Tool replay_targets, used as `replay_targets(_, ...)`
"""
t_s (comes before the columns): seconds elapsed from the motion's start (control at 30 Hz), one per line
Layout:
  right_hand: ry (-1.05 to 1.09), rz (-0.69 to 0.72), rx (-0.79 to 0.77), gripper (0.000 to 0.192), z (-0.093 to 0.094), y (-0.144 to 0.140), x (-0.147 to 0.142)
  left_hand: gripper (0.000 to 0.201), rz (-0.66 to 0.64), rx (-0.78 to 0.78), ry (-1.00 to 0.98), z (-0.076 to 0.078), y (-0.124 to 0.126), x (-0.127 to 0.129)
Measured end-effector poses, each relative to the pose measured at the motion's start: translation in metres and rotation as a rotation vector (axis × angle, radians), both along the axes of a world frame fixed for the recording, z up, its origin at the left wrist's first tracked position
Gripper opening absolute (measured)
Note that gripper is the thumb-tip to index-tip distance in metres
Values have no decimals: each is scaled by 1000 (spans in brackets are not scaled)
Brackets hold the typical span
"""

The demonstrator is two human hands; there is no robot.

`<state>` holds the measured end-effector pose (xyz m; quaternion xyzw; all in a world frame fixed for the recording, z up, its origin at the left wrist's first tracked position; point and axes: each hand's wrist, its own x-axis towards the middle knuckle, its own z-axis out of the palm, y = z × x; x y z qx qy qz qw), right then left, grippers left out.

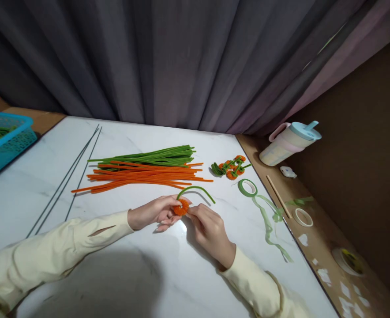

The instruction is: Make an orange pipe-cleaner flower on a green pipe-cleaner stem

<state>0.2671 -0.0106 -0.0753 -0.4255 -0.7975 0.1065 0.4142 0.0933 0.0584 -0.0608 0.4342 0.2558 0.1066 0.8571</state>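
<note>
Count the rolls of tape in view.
2: a green tape roll on the white marble table, and a white tape roll on the brown ledge. Others may be hidden.

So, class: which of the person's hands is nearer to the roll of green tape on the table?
Right. The right hand lies just below and left of the green tape roll, pinching the orange coil. The left hand sits farther left, beyond that coil.

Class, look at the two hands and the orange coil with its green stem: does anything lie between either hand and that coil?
Nothing visible does. The left hand and right hand both already touch the orange coil, pinching it from either side; its green stem arcs away over the table.
</note>
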Motion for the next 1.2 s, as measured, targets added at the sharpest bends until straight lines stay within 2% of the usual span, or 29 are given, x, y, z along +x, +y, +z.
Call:
replay_targets(0.07, 13, -9, -4, 21, 1, 0, 1, 33, 2, 23, -17, 1, 0, -2)
replay_targets(0.27, 145, -19, -88, 15, 10, -2, -2, 44, 80, 300, 42, 1, -7, -2)
replay_targets(0.5, 282, -24, -223, 12, 14, -7, -4, 35, 233, 376, 130, 3, -14, 2)
replay_targets(0.7, 261, -38, -206, 13, 14, -8, -7, 28, 270, 457, 158, 1, -17, 1)
replay_targets(0.93, 198, -52, -134, 14, 14, -7, -6, 37, 208, 394, 92, 3, -12, 1)
replay_targets(1.1, 128, -26, -54, 17, 13, -4, 0, 43, 193, 247, -27, 0, -6, -1)
replay_targets(1.2, 101, -17, -16, 19, 11, -3, 1, 40, 202, 172, -35, -2, -4, -1)
